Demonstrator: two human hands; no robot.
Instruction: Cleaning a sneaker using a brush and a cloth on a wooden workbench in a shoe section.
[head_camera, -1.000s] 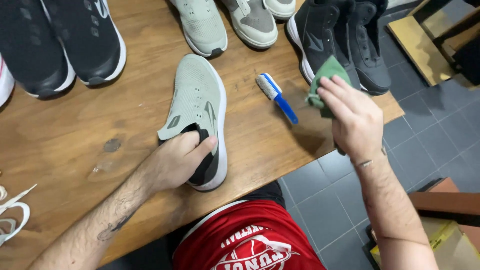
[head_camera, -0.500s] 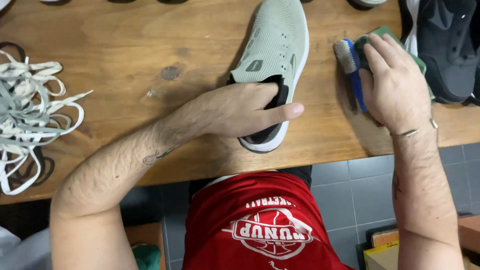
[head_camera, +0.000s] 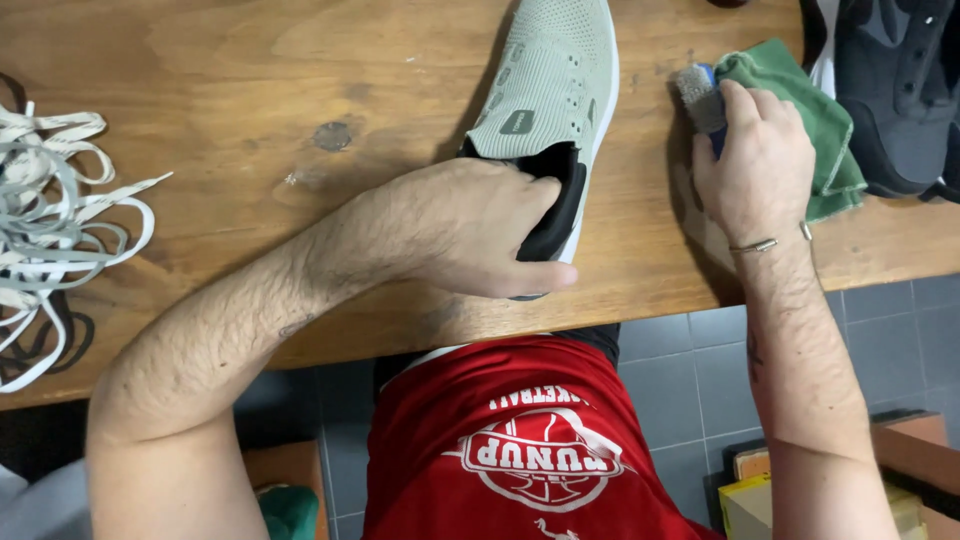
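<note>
A brown wooden table (head_camera: 250, 60) over grey floor tiles carries the work. The left hand (head_camera: 480, 230) grips the heel of a pale green knit sneaker (head_camera: 555, 80) near the front edge. The right hand (head_camera: 755, 165) closes on a blue-handled bristle brush (head_camera: 697, 95), beside a green cloth (head_camera: 815, 110). Next, I judge, the brush must reach the sneaker. Loose white laces (head_camera: 50, 210) lie at the left edge, a black sneaker (head_camera: 900, 90) at the right; neither obstructs.

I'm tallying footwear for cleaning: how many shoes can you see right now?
2, possibly more beyond the frame: a pale green shoe at top centre, its heel held by the left hand, and a dark grey shoe at the top right corner.
</note>
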